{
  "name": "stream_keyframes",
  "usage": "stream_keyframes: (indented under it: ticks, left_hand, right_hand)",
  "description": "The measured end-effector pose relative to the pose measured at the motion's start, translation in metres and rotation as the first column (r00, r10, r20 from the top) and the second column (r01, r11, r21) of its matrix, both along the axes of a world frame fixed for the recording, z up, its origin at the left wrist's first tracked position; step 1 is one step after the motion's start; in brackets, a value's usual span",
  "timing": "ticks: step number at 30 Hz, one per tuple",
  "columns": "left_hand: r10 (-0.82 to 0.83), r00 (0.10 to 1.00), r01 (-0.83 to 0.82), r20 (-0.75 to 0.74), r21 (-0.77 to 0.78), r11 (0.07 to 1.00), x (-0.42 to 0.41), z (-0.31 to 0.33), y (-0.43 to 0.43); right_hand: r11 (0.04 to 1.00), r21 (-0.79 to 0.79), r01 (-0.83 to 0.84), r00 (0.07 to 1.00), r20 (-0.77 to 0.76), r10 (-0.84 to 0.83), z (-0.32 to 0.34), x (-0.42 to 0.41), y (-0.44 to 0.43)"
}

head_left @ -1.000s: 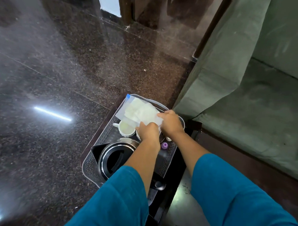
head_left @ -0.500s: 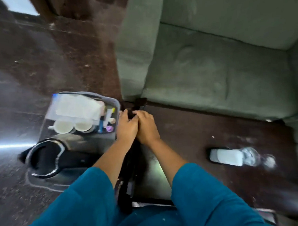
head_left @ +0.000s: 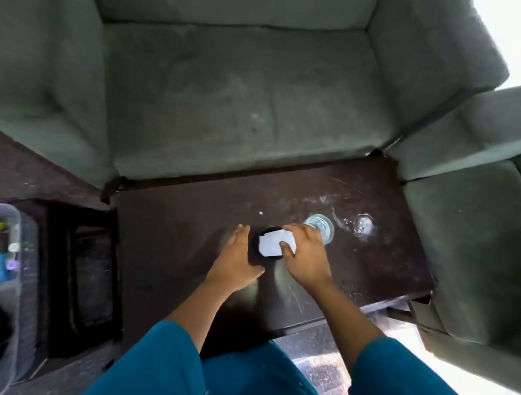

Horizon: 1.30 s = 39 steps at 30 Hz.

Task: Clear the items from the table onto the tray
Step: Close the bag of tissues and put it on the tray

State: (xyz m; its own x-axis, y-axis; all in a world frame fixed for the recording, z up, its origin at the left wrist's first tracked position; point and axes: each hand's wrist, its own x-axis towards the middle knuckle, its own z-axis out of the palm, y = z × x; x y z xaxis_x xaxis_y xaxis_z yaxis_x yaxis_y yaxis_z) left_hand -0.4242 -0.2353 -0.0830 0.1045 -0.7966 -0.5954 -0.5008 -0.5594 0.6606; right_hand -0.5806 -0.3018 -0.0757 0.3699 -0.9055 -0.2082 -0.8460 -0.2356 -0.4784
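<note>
A clear plastic bottle [head_left: 320,230] with a white label [head_left: 270,246] lies on the dark brown table [head_left: 171,231], near its middle. My right hand [head_left: 305,256] grips it, fingers curled over the label. Straight-fingered, my left hand [head_left: 236,262] lies flat against the bottle's dark left end [head_left: 257,245]. The grey tray [head_left: 10,212] shows only at the far left edge, on a lower dark stand, with several small items blurred inside.
A green sofa [head_left: 234,103] wraps round the table's far side and right side. A wet ring mark [head_left: 363,225] and white scuffs lie right of the bottle. The dark side stand [head_left: 83,270] sits left of the table. My teal sleeves fill the bottom.
My view has swung right from the tray to the table. Both hands left the tray and moved to the bottle, and my right hand has taken hold of it.
</note>
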Motion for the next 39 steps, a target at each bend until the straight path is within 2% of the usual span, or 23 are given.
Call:
stream_keyframes:
  ticks: [2,5,7,12,16,22,26,39]
  left_hand:
    - [-0.070,0.994,0.070,0.082,0.005,0.998,-0.020,-0.017,-0.011]
    - [-0.087,0.979,0.079,0.185,0.048,0.996,-0.037,-0.041,-0.025]
    - [-0.093,0.967,0.077,0.238,0.077,0.994,-0.043,-0.055,-0.034]
    - [-0.266,0.882,0.260,0.388,0.071,0.963,-0.054,-0.077,-0.048]
    - [-0.282,0.878,0.272,0.387,0.080,0.959,-0.063,-0.086,-0.054]
    - [-0.261,0.876,0.246,0.405,0.089,0.965,-0.063,-0.090,-0.060]
    - [-0.214,0.881,0.195,0.423,0.088,0.977,-0.056,-0.089,-0.064]
    - [-0.284,0.870,0.277,0.403,0.077,0.958,-0.059,-0.092,-0.069]
  right_hand:
    - [1.000,0.012,0.022,0.995,-0.100,-0.020,-0.014,-0.033,-0.020]
    - [0.994,0.099,0.041,0.947,-0.320,-0.007,-0.036,-0.062,-0.046]
    - [0.988,0.141,0.065,0.926,-0.378,-0.007,-0.051,-0.070,-0.060]
    - [0.945,0.312,0.102,0.934,-0.356,0.017,-0.080,-0.068,-0.089]
    - [0.912,0.403,0.069,0.929,-0.360,0.089,-0.096,-0.064,-0.096]
    - [0.920,0.379,0.100,0.934,-0.355,0.045,-0.102,-0.057,-0.095]
    - [0.921,0.386,0.048,0.931,-0.351,0.099,-0.102,-0.047,-0.090]
    - [0.927,0.375,0.031,0.933,-0.343,0.108,-0.100,-0.029,-0.081]
